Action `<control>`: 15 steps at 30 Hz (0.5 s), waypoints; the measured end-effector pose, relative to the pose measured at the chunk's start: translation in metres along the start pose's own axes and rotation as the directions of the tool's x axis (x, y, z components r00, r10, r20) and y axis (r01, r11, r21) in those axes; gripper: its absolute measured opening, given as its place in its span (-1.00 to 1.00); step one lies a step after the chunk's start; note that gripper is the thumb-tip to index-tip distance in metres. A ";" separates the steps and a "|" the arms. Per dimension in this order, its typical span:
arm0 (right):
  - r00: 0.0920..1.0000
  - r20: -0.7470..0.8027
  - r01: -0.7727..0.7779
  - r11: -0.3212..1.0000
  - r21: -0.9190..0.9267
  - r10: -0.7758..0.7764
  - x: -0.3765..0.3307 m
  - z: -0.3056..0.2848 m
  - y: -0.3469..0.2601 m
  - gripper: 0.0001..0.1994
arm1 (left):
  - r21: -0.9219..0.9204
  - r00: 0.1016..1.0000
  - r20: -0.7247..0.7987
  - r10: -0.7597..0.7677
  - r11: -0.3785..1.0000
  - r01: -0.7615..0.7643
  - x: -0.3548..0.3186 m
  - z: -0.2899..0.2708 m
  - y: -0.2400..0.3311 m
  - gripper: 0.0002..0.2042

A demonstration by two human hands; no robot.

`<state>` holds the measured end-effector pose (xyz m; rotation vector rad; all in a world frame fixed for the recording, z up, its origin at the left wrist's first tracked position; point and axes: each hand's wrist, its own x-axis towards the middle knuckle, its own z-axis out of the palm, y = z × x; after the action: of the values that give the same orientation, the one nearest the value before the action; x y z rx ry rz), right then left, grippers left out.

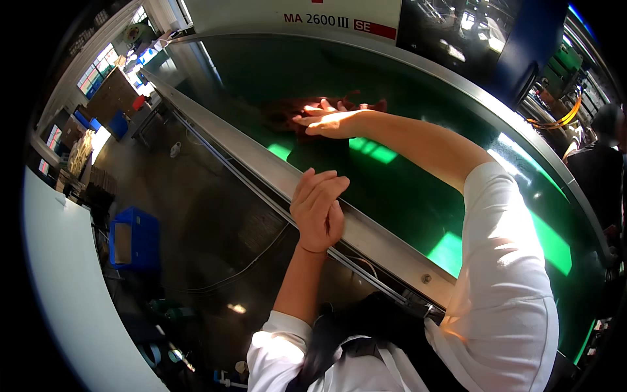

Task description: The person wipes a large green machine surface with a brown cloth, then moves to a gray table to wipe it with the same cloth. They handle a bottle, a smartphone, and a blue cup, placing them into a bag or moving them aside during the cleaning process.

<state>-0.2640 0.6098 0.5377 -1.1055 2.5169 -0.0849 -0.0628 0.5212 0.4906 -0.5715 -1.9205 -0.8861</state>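
Note:
My right hand (332, 123) reaches out over the green conveyor belt (398, 183), palm down with the fingers spread. Beneath and around its fingers lies a dark reddish-brown, irregular patch or heap (281, 112); its kind is hard to make out in the shadow. I cannot tell how firmly the hand presses on it. Close to the belt's near metal edge (379, 245), my left hand (319, 208) is raised with its fingers loosely curled in. Nothing shows in that left hand.
A white machine panel (339, 13) stands behind the belt's far side. To the left on the floor is a blue bin (135, 238), with a white surface (72, 281) nearer the left rim. Yellow hoses (563, 119) and machinery are at the right, where a person in dark clothing (597, 170) stands.

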 end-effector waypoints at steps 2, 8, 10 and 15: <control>0.981 -0.073 0.176 0.983 -0.056 -0.180 -0.029 0.015 -0.017 -0.46 | 0.033 1.000 0.001 0.016 0.999 -0.016 0.000 -0.006 -0.001 -0.72; 0.950 -0.259 -0.211 0.971 -0.114 0.176 -0.284 0.069 0.210 -0.35 | -0.006 0.998 -0.034 0.045 0.999 -0.045 0.006 0.007 0.003 -0.75; 0.791 -0.307 -0.554 0.832 0.007 0.529 -0.401 0.101 0.247 -0.37 | 0.001 0.999 -0.035 0.041 0.999 -0.041 0.004 0.004 0.002 -0.76; 0.283 -0.164 -0.893 0.322 0.315 0.945 -0.594 0.165 0.191 -0.42 | -0.058 0.996 -0.080 0.035 0.998 -0.040 0.006 0.012 0.003 -0.76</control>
<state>0.0287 1.1848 0.5392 0.6783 2.9422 -0.1456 -0.0702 0.5332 0.4933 -0.5974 -1.8116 -0.9313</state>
